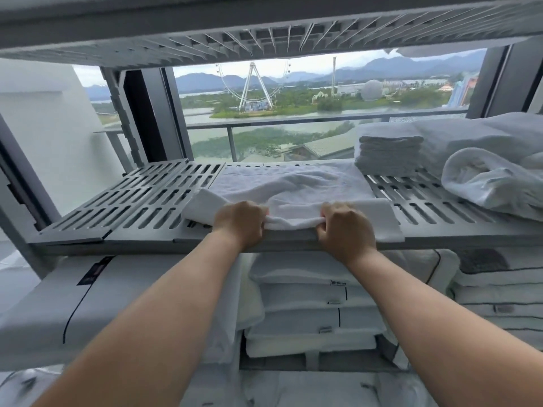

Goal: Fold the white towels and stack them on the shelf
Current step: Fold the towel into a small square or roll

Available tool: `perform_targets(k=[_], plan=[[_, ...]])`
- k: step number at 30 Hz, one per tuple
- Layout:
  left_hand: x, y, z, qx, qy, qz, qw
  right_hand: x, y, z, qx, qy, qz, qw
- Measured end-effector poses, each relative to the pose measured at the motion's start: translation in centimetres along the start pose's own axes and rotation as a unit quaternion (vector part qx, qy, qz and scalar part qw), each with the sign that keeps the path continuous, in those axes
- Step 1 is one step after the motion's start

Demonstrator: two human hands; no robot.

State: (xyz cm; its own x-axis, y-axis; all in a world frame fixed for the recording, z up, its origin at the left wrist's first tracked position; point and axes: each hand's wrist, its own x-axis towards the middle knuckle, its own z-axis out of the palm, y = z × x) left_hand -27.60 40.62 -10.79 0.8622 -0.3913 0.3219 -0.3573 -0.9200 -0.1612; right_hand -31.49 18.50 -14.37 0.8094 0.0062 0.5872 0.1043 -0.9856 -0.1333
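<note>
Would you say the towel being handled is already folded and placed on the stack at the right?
No, the towel lies spread and rumpled mid-shelf, gripped by the left hand and right hand, apart from the folded stack.

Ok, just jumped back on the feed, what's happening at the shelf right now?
A person is working a white towel spread on the grey slatted shelf. The left hand and right hand both pinch its near edge at the shelf front, bunching the cloth between them. It is not yet folded. To the right sit a folded stack and a loose heap of white towels. Bedding fills the shelf below.
</note>
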Motion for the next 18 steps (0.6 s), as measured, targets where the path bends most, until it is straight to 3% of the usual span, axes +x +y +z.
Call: perform_targets(k=[5, 18], plan=[[-2.8, -0.3, 0.3, 0.094, 0.044, 0.008, 0.995, -2.4, -1.8, -1.1, -0.025, -0.018, 0.042, 0.999], [-7.1, -1.3, 1.3, -0.037, 0.048, 0.025, 0.998, -7.4, -3.8, -2.8, -0.086, -0.027, 0.080, 0.993]])
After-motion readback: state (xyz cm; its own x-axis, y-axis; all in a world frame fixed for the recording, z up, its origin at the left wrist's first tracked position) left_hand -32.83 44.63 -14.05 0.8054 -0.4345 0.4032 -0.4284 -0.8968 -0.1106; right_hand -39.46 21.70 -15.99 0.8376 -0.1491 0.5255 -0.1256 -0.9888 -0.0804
